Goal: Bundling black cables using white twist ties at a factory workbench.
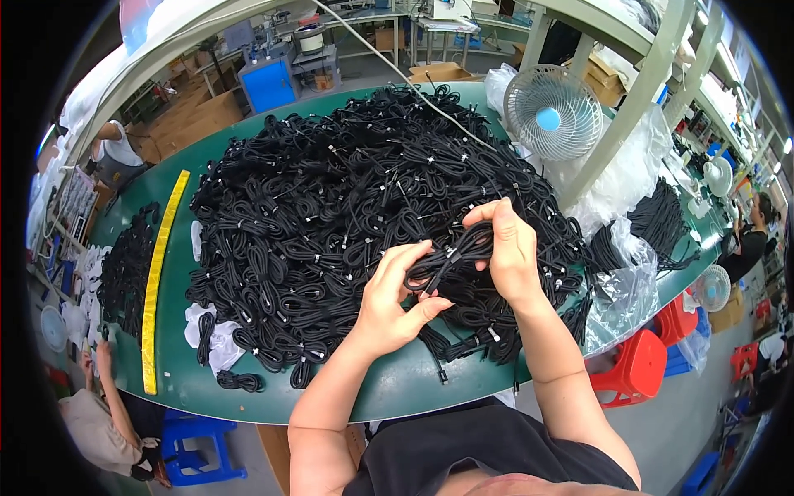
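A coiled black cable is held up between my two hands, above the near right part of a big heap of similar cables. My left hand curls its fingers around the left end of the coil, with the thumb close to a small connector. On the coil's right end, my right hand grips with thumb and fingers. Below my hands, more cables lie on the green table, one with its plug pointing toward me.
A yellow strip divides off a smaller cable pile at left, where another person sits. White plastic lies near the heap. A fan and a metal post stand at right, above clear bags and red stools.
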### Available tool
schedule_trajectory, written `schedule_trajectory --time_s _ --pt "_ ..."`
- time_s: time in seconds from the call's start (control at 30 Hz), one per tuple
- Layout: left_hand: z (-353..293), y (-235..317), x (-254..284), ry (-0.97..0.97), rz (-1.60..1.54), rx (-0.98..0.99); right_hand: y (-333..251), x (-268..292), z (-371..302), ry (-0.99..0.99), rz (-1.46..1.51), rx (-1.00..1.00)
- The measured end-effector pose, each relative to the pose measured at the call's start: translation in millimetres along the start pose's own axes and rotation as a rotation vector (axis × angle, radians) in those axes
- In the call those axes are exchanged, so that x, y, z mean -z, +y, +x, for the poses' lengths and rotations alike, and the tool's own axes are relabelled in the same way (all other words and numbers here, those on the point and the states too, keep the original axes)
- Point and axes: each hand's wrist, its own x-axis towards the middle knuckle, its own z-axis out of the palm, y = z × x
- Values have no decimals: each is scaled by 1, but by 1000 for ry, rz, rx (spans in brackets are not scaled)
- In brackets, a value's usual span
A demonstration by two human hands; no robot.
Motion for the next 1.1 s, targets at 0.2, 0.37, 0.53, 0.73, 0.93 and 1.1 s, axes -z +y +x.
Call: schedule_trajectory --time_s 0.2,0.37,0.53,0.73,0.93,1.1 --pt "0 2 6 35 -59 92 2 4 5 -176 387 -146" --pt "0 -6 1 25 -382 227 23 -5 9 -69 297 156" --pt "-2 -13 1 4 -456 338 27 -12 3 145 -145 443" --pt "1 -16 -5 169 -791 444 35 -6 2 227 -513 1094" --pt "2 -16 1 147 -722 405 18 -12 -15 -172 -561 1034" --pt "5 -23 11 136 -644 266 10 2 -22 -265 -602 626"
